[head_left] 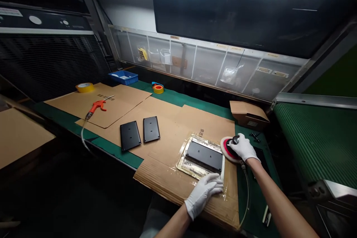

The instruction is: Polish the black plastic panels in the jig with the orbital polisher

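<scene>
My right hand (245, 148), in a white glove, is wrapped round the black head of an air polisher (226, 150) with a pale pad and a red ring. The polisher is at the right edge of a taped-down fixture (182, 164). In that fixture lies a black rectangular panel (205, 155) with small slots. My left hand (205, 192), also gloved, rests at the fixture's near edge with its fingers stretched out, holding nothing. Two similar panels, a left one (130, 135) and a right one (151, 129), lie on cardboard to the left.
An orange air blow gun (97, 107) with a hose lies on cardboard at left. Yellow tape rolls (85, 87) and a blue tray (124, 77) are behind it. A cardboard box (248, 114) stands back right, beside a green ribbed conveyor (320, 137). The polisher's hose (247, 193) runs along the right.
</scene>
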`<state>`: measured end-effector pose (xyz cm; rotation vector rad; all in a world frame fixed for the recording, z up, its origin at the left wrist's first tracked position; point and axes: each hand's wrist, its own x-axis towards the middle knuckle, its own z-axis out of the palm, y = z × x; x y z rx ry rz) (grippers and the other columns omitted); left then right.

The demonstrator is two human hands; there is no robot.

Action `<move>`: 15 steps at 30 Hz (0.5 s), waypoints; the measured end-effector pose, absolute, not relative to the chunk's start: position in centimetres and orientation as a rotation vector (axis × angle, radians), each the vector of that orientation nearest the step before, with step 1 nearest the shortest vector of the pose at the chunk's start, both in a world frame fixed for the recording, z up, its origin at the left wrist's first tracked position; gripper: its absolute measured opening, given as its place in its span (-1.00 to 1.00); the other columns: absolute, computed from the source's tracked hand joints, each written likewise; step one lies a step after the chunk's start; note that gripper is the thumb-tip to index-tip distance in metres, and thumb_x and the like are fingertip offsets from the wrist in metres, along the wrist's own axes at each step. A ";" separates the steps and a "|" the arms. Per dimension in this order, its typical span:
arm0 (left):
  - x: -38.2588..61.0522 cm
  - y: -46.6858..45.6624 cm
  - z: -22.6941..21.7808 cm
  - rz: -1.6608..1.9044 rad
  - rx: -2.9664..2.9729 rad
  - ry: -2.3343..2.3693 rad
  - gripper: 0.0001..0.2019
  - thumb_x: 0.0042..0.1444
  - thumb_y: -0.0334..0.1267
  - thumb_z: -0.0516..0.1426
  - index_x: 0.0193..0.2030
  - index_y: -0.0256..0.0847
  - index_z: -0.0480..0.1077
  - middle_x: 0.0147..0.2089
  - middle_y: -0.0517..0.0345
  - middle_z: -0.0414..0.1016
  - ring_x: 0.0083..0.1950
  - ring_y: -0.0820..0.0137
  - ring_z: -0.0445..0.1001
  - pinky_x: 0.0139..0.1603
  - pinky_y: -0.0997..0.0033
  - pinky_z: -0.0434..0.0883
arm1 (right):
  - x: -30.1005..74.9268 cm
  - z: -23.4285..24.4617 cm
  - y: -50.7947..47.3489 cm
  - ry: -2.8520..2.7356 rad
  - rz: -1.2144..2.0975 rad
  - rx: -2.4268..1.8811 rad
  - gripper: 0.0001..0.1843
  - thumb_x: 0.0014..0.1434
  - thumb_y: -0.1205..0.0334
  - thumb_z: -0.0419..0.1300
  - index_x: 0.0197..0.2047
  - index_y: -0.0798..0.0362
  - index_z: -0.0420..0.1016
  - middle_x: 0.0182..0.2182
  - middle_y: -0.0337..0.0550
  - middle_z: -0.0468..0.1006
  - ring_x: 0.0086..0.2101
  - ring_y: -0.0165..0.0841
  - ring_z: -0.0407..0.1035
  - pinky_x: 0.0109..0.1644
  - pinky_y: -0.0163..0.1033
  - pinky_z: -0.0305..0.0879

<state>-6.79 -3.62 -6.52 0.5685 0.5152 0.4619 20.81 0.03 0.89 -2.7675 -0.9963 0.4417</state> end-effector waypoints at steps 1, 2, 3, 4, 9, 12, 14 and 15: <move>-6.8 -3.5 -6.5 0.456 0.570 0.515 -0.39 -0.07 -0.09 0.54 0.04 -0.35 0.51 -0.06 -0.11 0.63 -0.05 0.29 0.62 0.17 0.24 0.45 | 21.0 0.9 -0.2 -1.021 0.458 -2.755 -0.13 0.33 -0.12 0.18 0.54 0.05 0.03 0.21 0.27 0.42 0.09 0.01 0.54 0.13 -0.05 0.41; -6.8 -3.5 -6.4 0.449 0.576 0.519 -0.40 -0.07 -0.09 0.55 0.03 -0.35 0.52 -0.05 -0.11 0.63 -0.05 0.29 0.62 0.17 0.24 0.45 | 21.1 1.1 -0.3 -1.057 0.460 -2.754 -0.10 0.32 -0.13 0.20 0.56 0.06 0.02 0.21 0.26 0.43 0.10 0.01 0.53 0.15 -0.05 0.40; -6.8 -3.5 -6.4 0.445 0.583 0.525 -0.41 -0.07 -0.10 0.55 0.03 -0.35 0.53 -0.05 -0.11 0.63 -0.04 0.29 0.62 0.17 0.24 0.46 | 21.1 1.3 -0.4 -1.099 0.443 -2.766 -0.09 0.31 -0.13 0.20 0.56 0.06 0.02 0.20 0.25 0.44 0.11 0.02 0.52 0.16 -0.04 0.38; -6.8 -3.5 -6.3 0.443 0.586 0.530 -0.43 -0.06 -0.10 0.55 0.03 -0.34 0.54 -0.06 -0.10 0.63 -0.05 0.29 0.62 0.17 0.24 0.46 | 21.0 1.6 -0.4 -1.142 0.410 -2.792 -0.09 0.31 -0.12 0.21 0.56 0.06 0.03 0.20 0.24 0.45 0.13 0.04 0.50 0.18 -0.01 0.36; -7.5 -3.6 -6.5 0.453 0.578 0.560 -0.49 -0.03 -0.15 0.54 0.02 -0.33 0.58 -0.06 -0.09 0.64 -0.04 0.29 0.63 0.11 0.31 0.49 | 19.2 2.7 0.1 -1.232 0.154 -2.913 -0.20 0.28 -0.06 0.24 0.49 0.08 0.24 0.22 0.28 0.40 0.13 0.14 0.43 0.17 0.09 0.30; -8.0 -3.7 -6.5 0.463 0.583 0.562 -0.48 -0.02 -0.14 0.53 0.02 -0.33 0.59 -0.05 -0.11 0.64 -0.03 0.28 0.64 0.09 0.32 0.50 | 17.2 3.0 0.3 -1.311 -0.078 -2.841 -0.32 0.28 0.02 0.24 0.39 0.14 0.36 0.23 0.31 0.38 0.19 0.14 0.32 0.23 0.10 0.20; -8.0 -3.6 -6.3 0.466 0.587 0.555 -0.49 -0.02 -0.14 0.53 0.03 -0.33 0.59 -0.04 -0.12 0.65 -0.03 0.27 0.64 0.09 0.32 0.51 | 15.1 3.2 0.5 -1.496 -0.104 -2.679 -0.35 0.29 0.05 0.22 0.37 0.15 0.36 0.23 0.28 0.40 0.21 0.11 0.29 0.28 0.10 0.14; -8.0 -3.6 -6.2 0.464 0.590 0.551 -0.49 -0.02 -0.13 0.53 0.03 -0.32 0.59 -0.05 -0.11 0.65 -0.04 0.28 0.65 0.08 0.33 0.51 | 13.9 3.2 0.7 -1.639 -0.033 -2.548 -0.34 0.29 0.06 0.21 0.39 0.13 0.34 0.23 0.24 0.41 0.20 0.08 0.30 0.29 0.07 0.14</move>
